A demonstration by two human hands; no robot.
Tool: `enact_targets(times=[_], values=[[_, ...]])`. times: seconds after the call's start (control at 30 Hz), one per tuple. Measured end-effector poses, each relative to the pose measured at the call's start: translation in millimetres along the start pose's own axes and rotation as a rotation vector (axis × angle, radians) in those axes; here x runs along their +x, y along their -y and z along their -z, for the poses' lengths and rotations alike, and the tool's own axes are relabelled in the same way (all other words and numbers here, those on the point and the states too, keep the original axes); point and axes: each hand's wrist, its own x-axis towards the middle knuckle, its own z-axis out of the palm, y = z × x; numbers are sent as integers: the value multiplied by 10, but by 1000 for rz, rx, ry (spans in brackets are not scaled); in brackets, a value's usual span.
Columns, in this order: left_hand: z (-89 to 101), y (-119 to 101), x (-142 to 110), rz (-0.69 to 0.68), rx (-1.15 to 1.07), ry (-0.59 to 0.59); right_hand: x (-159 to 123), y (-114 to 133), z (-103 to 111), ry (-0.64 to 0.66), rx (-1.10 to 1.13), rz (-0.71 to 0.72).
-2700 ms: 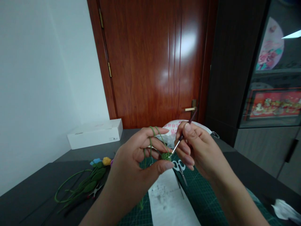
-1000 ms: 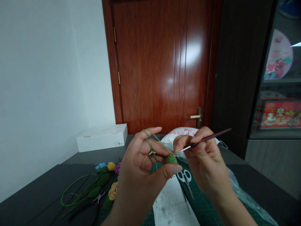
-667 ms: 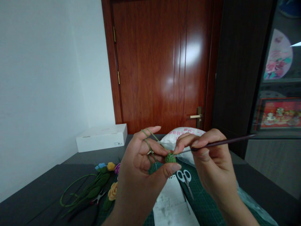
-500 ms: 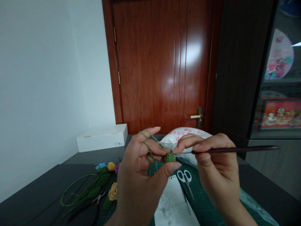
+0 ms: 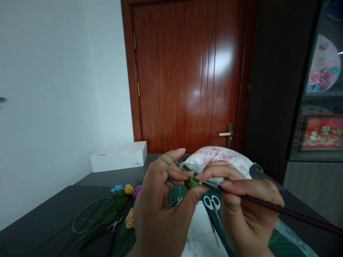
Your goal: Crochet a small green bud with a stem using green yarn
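Well, left hand (image 5: 158, 210): it is half open and raised above the table, palm turned toward the person, and the thumb and the middle finger pinch the small work between them

Right hand (image 5: 246, 210): it is mostly closed and has firm hold on the hook between thumb and fingers, while the index finger reaches near the work

Crochet ball (image 5: 193, 182): this small, dark green knitted piece sits between the two hands, held at the fingertips of the left hand

Green yarn (image 5: 171, 160): it goes from the ball and is looped around the raised fingers of the left hand

Hook (image 5: 278, 208): it has a long dark handle and thin metal tip, lying almost level, and the tip reaches into the ball

Below the hands: scissors (image 5: 211, 203) lie on a paper (image 5: 199, 235), and the paper lies on a green cutting mat (image 5: 284, 246)

Left on the table: crochet flowers (image 5: 129, 218) with long green stems lie beside pliers (image 5: 115, 224), on the dark table (image 5: 45, 214)

Farther away: a plastic bag (image 5: 217, 155) lies behind the hands, a white box (image 5: 118, 160) stands against the wall, and behind them is a wooden door (image 5: 184, 71) with a framed picture (image 5: 321, 132) on its right side
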Motion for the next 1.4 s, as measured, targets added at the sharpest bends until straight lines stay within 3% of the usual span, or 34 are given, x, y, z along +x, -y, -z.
enact_targets(times=[0.5,0.7,0.93,1.2,1.4], values=[[-40,-12,-42,47,1,-89,-84,-66,-173,-154,336,-401],[-56,-31,-54,23,16,-103,-99,-73,-131,-153,274,-361],[-66,-66,-40,34,-28,-97,-33,-75,-172,-171,458,-551],[-81,-95,-50,50,-47,-100,-27,-55,-199,-201,520,-567],[-87,-57,-75,7,8,-105,5,-58,-119,-170,442,-592]])
